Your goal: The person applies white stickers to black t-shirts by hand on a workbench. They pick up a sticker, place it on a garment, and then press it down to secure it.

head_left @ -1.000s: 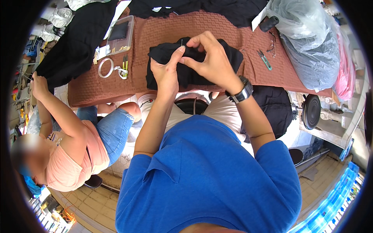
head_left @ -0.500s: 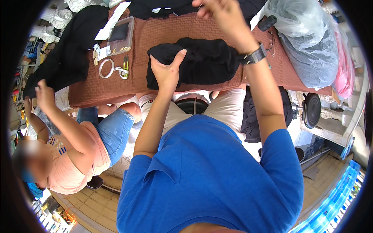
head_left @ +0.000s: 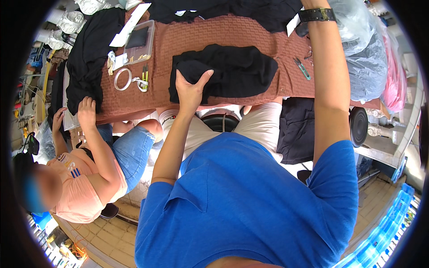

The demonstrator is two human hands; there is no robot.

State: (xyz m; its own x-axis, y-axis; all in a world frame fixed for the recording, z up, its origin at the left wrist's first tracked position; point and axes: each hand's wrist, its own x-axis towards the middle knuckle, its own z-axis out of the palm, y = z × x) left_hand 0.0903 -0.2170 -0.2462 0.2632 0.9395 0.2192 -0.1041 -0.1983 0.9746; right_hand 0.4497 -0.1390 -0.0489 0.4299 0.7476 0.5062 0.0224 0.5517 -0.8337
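Observation:
A bunched black garment lies on the table in front of me. My left hand grips its left end, thumb on top and the other fingers hidden in the cloth. My right arm is stretched far up to the right. Only the base of my right hand shows above the dark watch at the upper edge, its fingers out of the picture. Near that forearm lie green-handled thread snips and a dark spool, partly covered by the arm.
On the left are a clear plastic box, a white ring and yellow snips. A co-worker's hand rests at black cloth there. Large plastic bags fill the right end; more black cloth lies at the back.
My right hand has swung up and right, away from above the garment, uncovering the green snips. My left hand keeps its hold. The co-worker's hands and black cloth have moved right, to the table's edge.

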